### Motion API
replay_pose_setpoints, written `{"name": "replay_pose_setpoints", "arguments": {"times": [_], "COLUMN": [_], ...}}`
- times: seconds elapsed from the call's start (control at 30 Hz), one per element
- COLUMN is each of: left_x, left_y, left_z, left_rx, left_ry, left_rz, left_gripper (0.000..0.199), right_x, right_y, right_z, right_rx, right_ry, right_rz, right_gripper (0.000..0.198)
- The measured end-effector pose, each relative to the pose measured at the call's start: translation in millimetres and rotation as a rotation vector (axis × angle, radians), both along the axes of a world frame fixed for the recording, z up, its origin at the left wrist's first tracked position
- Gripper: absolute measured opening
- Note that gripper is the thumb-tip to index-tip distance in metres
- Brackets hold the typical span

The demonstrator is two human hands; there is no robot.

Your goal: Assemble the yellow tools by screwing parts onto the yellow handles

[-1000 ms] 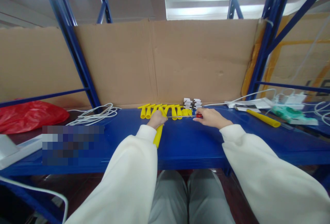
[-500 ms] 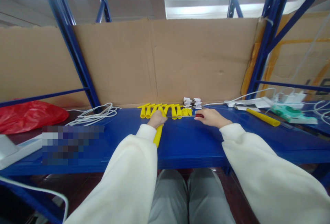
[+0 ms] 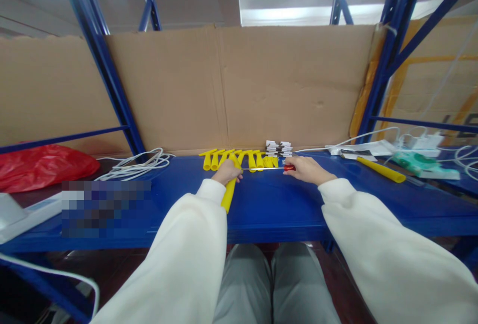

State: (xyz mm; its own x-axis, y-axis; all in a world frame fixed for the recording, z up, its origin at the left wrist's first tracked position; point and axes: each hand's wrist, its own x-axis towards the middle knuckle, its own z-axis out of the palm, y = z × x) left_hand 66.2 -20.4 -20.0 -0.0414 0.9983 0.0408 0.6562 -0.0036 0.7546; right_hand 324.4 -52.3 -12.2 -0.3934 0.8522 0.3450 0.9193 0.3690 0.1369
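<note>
My left hand [image 3: 227,171] is closed around a yellow tube-like piece [image 3: 229,195], whose wide end points down toward the table's front edge. In my right hand [image 3: 306,169] is the red handle of a screwdriver [image 3: 289,167]. Its thin metal shaft runs level to the left, and its tip meets the yellow piece beside my left fingers. What the tip touches is too small to make out. Behind my hands stands a row of similar yellow pieces [image 3: 207,162]. Small yellow parts [image 3: 271,162] lie at the right end of that row.
White and black small boxes or blocks [image 3: 279,148] are stacked against the cardboard wall [image 3: 291,85]. Another yellow tube [image 3: 381,170] lies right, near a green-and-white packet [image 3: 420,163]. Coiled white cable [image 3: 149,164] and a red bag [image 3: 48,167] are left on the blue table [image 3: 276,209].
My right hand has shifted very slightly on the screwdriver, and more of its red handle shows. My left hand holds the yellow piece in nearly the same place.
</note>
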Motion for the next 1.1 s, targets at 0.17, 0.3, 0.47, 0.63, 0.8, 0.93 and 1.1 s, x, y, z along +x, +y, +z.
{"name": "replay_pose_setpoints", "arguments": {"times": [0.17,0.3,0.47,0.63,0.8,0.93,1.1], "left_x": [2,3,4,5,5,4,3], "left_y": [-7,-11,-13,-16,-14,-12,-11], "left_z": [4.8,7.0,7.6,10.5,8.5,6.6,5.4], "left_rx": [-0.031,-0.028,-0.012,-0.023,0.009,0.015,0.023], "left_ry": [-0.052,-0.012,0.070,0.148,0.160,0.162,0.144], "left_rz": [0.015,0.015,0.038,0.067,0.048,0.039,0.040], "left_gripper": [0.005,0.014,0.019,0.028,0.026,0.025,0.030], "right_x": [0,0,0,-1,-2,-1,1], "right_y": [-2,-3,-3,-7,-8,-7,-6], "right_z": [1,1,2,4,4,3,3], "right_rx": [0.014,0.049,0.052,0.015,-0.047,-0.013,0.030], "right_ry": [-0.009,0.004,0.009,-0.020,-0.014,0.001,-0.027], "right_rz": [0.008,0.017,0.045,0.023,-0.017,-0.027,0.010], "right_gripper": [0.014,0.013,0.018,0.026,0.025,0.021,0.010]}}
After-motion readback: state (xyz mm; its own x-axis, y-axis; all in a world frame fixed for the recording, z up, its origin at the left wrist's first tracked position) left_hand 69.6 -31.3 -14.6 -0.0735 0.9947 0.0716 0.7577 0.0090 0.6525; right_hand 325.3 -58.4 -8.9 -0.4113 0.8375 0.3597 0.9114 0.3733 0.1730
